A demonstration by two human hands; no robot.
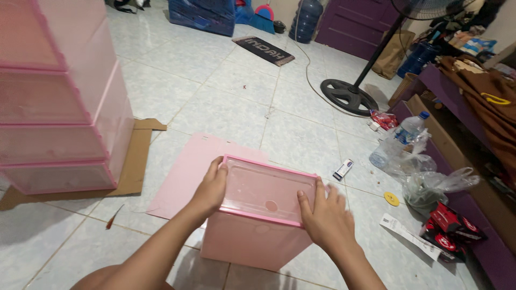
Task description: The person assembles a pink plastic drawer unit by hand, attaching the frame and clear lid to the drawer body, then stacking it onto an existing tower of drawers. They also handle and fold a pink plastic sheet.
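A pink plastic drawer box (263, 215) with a see-through front panel stands on the tiled floor in front of me. My left hand (210, 188) grips its upper left edge. My right hand (325, 215) presses flat against the right side of the clear panel, fingers spread over the rim. The panel has a small round hole near its lower middle. Under and behind the box lies a flat pink sheet (185, 172).
A tall stack of pink drawers (59, 96) stands at left on a piece of cardboard (134, 161). A fan base (348, 95) and cord lie beyond. Plastic bags, a water bottle (398, 140), red packets and a purple shelf (484, 236) crowd the right.
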